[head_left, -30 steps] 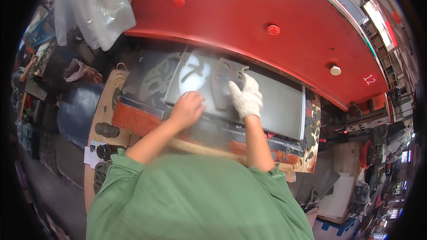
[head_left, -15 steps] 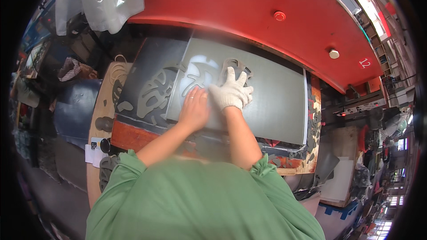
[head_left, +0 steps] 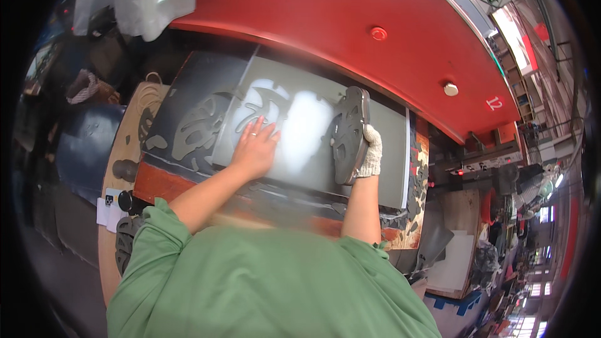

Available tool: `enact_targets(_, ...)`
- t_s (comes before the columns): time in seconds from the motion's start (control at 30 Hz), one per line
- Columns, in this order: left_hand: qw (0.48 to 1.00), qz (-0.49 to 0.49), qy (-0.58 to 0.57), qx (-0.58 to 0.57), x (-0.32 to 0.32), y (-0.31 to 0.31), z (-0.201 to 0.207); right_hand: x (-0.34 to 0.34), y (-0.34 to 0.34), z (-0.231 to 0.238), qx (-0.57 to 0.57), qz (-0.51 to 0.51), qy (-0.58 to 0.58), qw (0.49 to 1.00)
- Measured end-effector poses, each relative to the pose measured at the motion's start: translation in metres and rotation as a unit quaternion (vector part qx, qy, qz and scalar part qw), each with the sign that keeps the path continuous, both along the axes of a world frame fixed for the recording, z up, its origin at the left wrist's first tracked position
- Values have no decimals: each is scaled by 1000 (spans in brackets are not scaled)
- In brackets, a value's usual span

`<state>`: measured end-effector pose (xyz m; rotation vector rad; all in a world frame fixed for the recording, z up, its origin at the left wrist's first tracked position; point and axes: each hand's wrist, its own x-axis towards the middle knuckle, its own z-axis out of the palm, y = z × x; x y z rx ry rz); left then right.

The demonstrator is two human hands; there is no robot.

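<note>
My right hand (head_left: 372,153), in a white knitted glove, grips the edge of a dark cutting die (head_left: 350,134) with openwork, shaped like a shoe part. The die is tilted up on its side over the right part of a smooth grey sheet (head_left: 388,178); whether its lower edge touches the sheet I cannot tell. Bare and with a ring on one finger, my left hand (head_left: 255,147) lies on the sheet with fingers spread. Its fingertips are by a cut outline (head_left: 260,103) with curved slots. Left of the sheet lies a dark grey piece with cutouts (head_left: 194,128).
A wide red machine beam (head_left: 313,12) with round buttons spans the far side. Clear plastic bags (head_left: 153,0) hang at the upper left. Dark offcuts (head_left: 416,194) litter the right edge. On the wooden ledge at left are a cord coil (head_left: 147,94) and a phone (head_left: 111,199).
My right hand has gone from lying on the die to gripping its edge, and the die has been lifted, tilted up and moved right. My left hand has slid slightly forward, fingers spread.
</note>
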<state>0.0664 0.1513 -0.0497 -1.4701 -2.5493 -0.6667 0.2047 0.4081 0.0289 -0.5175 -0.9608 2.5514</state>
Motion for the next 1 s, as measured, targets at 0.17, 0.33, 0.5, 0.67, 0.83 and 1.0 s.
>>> enact_targets(0.17,979,-102,-107,137,27,59,47,7,8,-11,-28,20,24,999)
enact_targets(0.33,901,-19,-418,116,53,139,83,-2,9,-8,40,-14,11,999)
enact_targets(0.5,877,-40,-456,148,48,144,71,-12,0,-1,89,-34,50,994)
enact_targets(0.67,909,38,-394,133,-11,108,54,-14,-7,5,109,33,56,992)
enact_targets(0.83,971,145,-72,174,-101,11,81,-26,-1,-2,161,-9,-33,986)
enact_targets(1.0,912,230,-263,217,-138,-96,56,-18,-3,-1,123,-2,18,992)
